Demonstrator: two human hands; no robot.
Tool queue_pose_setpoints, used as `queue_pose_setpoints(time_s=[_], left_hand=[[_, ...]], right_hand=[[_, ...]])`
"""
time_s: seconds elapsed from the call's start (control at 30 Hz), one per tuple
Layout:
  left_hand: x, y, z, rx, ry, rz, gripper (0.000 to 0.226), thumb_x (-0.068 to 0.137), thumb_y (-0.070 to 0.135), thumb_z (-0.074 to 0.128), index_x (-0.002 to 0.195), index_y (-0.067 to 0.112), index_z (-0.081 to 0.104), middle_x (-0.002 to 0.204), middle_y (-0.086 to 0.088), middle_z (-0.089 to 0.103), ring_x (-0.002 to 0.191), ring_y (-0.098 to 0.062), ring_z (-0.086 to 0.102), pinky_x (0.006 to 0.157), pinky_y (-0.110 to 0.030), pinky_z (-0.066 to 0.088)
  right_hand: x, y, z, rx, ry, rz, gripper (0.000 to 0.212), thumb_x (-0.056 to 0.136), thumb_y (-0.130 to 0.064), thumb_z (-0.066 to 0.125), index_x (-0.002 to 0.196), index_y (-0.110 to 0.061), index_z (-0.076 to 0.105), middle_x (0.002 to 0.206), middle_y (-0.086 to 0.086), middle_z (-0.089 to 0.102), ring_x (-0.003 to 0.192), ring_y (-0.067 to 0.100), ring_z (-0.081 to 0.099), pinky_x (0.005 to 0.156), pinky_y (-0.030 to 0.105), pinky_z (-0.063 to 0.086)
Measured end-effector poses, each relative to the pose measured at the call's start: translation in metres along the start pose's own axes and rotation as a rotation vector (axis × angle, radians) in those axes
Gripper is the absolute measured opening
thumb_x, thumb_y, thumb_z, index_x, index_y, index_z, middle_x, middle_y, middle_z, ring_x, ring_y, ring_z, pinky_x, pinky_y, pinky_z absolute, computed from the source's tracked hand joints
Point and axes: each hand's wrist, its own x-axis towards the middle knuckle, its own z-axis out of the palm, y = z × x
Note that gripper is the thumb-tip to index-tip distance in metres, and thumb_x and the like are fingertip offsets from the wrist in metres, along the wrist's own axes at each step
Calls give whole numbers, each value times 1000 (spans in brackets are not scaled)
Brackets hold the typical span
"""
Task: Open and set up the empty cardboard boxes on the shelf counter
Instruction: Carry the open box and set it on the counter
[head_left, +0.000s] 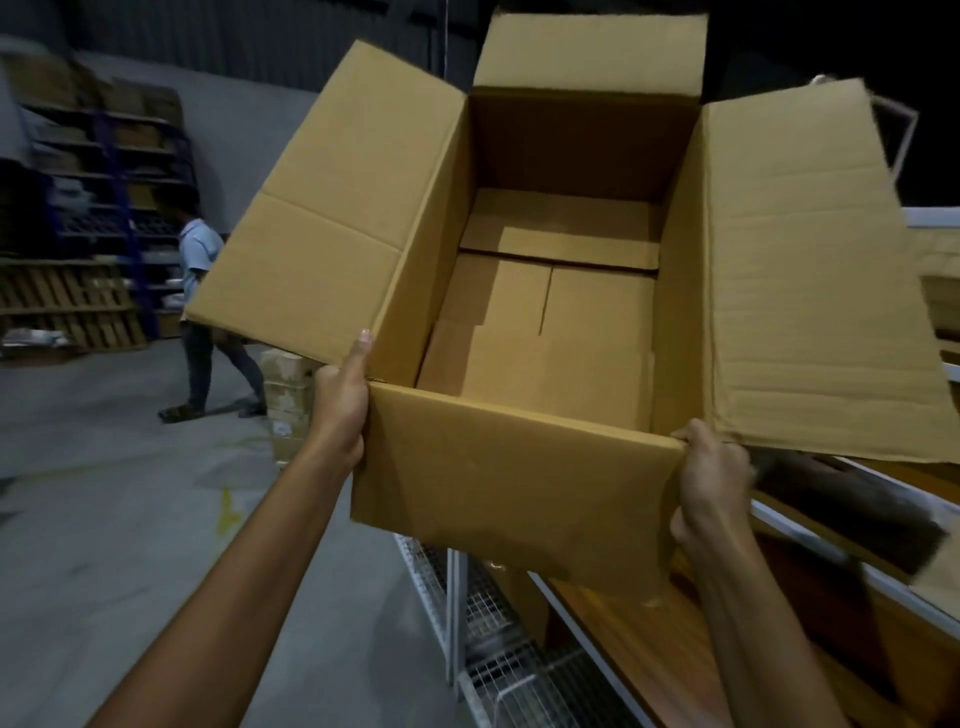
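Open brown cardboard box (545, 322) held up between both hands, above the near left end of the wooden shelf counter (623, 639).

The box is erect with all four top flaps spread outward and its bottom flaps folded shut inside; nothing lies in it. The left hand (340, 402) is clamped on the near left corner, thumb pointing up along the left flap's edge. The right hand (711, 483) grips the near right corner, fingers curled over the rim beside the creased right flap. The box's near wall hangs between the two wrists, tilted towards the camera. Below it stands a white wire-mesh rack (493, 649). Far left, a person (200, 291) walks across the grey concrete floor (104, 519) past blue storage shelving (109, 171) and a stack of small cartons (283, 400).
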Motion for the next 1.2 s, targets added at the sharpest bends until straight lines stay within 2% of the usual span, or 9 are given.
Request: queue_pose_setpoints(time_s=[0.27, 0.33, 0.43, 0.53, 0.6, 0.7, 0.83, 1.0, 1.2], left_hand=[[121, -30, 8, 57, -58, -72, 62, 93, 53, 60, 134, 8, 52, 121, -5, 60, 113, -24, 55, 100, -41, 43], [150, -39, 6, 77, -45, -79, 56, 93, 54, 59, 126, 8, 56, 112, -5, 62, 108, -24, 57, 96, -42, 44], [196, -50, 2, 83, -57, -43, 33, 97, 48, 57, 90, 16, 57, 92, 1, 59, 89, -16, 56, 87, -37, 42], [253, -53, -7, 106, -103, 8, 32, 98, 46, 55, 78, 21, 53, 91, -1, 59, 86, -18, 55, 79, -32, 42], [301, -49, -12, 125, -165, 37, 32, 98, 47, 55, 95, 16, 64, 107, -5, 63, 99, -21, 58, 89, -36, 45], [366, -30, -11, 142, -220, 37, 46, 99, 44, 53, 124, 6, 58, 118, -9, 63, 109, -27, 58, 97, -41, 46], [456, -19, -5, 177, -262, 96, 34, 99, 41, 53, 106, 8, 59, 98, -8, 62, 95, -24, 61, 79, -33, 46], [545, -36, 1, 203, -312, 107, 31, 101, 43, 49, 86, 16, 51, 95, -7, 54, 95, -24, 53, 83, -37, 41], [644, -80, 28, 184, -375, 144, 32, 101, 43, 49, 91, 14, 57, 82, 1, 54, 84, -18, 54, 75, -31, 39]], right_hand=[[59, 36, 93, 54, 8, 7, 31, 93, -9, 49, 65, -18, 42, 66, 0, 39, 61, 12, 40, 58, 31, 33], [68, 46, 118, 58, -1, 9, 31, 94, -9, 48, 65, -18, 43, 67, 0, 42, 62, 12, 41, 58, 30, 34], [80, 60, 161, 32, 18, 2, 34, 94, -8, 48, 62, -17, 42, 64, 1, 40, 59, 13, 40, 56, 30, 33], [92, 68, 213, -8, 39, -8, 30, 95, -9, 47, 65, -16, 43, 67, 2, 40, 63, 14, 41, 56, 31, 33], [102, 66, 252, -45, 52, -6, 25, 96, -12, 46, 71, -17, 46, 71, 2, 42, 67, 15, 41, 57, 30, 33], [119, 50, 309, -123, 80, -8, 18, 98, -18, 45, 82, -16, 52, 77, 1, 43, 67, 13, 42, 56, 30, 34], [143, 52, 378, -178, 110, -15, 17, 101, -26, 41, 95, -17, 54, 86, 1, 47, 74, 12, 47, 60, 28, 38], [173, 82, 450, -169, 199, -22, 17, 99, -27, 43, 87, -18, 51, 82, 3, 44, 74, 15, 45, 63, 30, 38], [219, 122, 515, -86, 242, -90, 17, 96, -20, 46, 80, -16, 51, 73, 3, 42, 68, 18, 44, 61, 36, 35]])
